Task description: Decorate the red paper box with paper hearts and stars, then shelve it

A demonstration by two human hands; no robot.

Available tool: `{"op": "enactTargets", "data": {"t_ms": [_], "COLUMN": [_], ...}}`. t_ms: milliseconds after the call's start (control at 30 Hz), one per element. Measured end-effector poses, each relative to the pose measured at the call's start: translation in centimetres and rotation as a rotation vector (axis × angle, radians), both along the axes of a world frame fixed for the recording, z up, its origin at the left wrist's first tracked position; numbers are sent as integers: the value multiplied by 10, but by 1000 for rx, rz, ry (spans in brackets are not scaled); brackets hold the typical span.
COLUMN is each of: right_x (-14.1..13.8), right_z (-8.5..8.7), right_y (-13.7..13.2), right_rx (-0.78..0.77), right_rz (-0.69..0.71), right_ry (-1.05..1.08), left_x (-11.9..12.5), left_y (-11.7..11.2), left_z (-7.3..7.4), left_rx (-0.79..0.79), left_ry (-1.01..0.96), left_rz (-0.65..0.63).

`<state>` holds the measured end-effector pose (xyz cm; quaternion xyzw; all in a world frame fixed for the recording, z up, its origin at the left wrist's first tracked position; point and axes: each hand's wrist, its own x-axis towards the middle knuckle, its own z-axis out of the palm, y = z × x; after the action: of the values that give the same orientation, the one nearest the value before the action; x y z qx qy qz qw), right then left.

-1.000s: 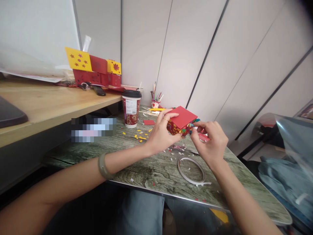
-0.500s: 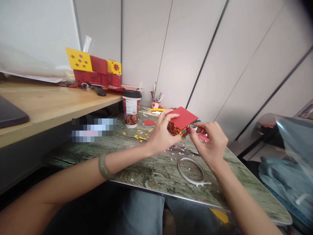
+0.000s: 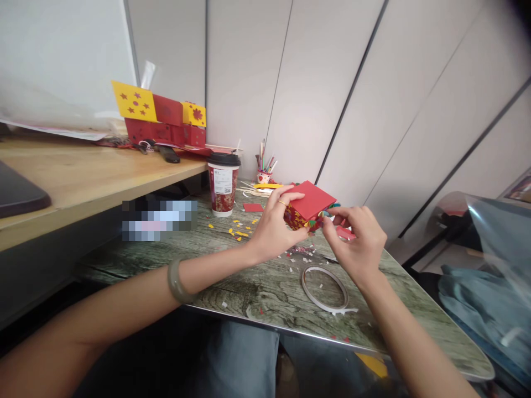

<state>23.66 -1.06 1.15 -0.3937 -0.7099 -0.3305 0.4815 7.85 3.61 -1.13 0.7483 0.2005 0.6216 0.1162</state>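
Observation:
A small paper box (image 3: pixel 310 202) with a plain red top and patterned, many-coloured sides is held just above the grey wood-grain table (image 3: pixel 257 287). My left hand (image 3: pixel 271 228) grips its left side, fingers curled over the top edge. My right hand (image 3: pixel 359 240) pinches at the box's right lower corner, where coloured bits stick out; what is between those fingertips is too small to make out. A ring of thin tape (image 3: pixel 324 288) lies flat on the table under my right wrist.
A lidded paper cup (image 3: pixel 223 183) stands left of the box, a small pot of sticks (image 3: pixel 264 171) behind it. Yellow, red and white paper scraps (image 3: pixel 239 229) litter the table. A raised wooden shelf (image 3: pixel 83 177) at left carries red and yellow paper boxes (image 3: pixel 161 119).

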Motion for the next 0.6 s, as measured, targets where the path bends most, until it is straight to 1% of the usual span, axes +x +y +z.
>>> {"op": "enactTargets", "data": {"t_ms": [433,600], "right_x": [1,0], "right_z": [-2,-1], "right_y": [0,0], "right_rx": [-9,-22], "right_rz": [-14,7], "right_ry": [0,17], "left_x": [-1,-1], "left_y": [0,0], "left_z": [0,0], "left_rx": [3,17], "left_ry": [14,19], "left_rz": [13,14]}}
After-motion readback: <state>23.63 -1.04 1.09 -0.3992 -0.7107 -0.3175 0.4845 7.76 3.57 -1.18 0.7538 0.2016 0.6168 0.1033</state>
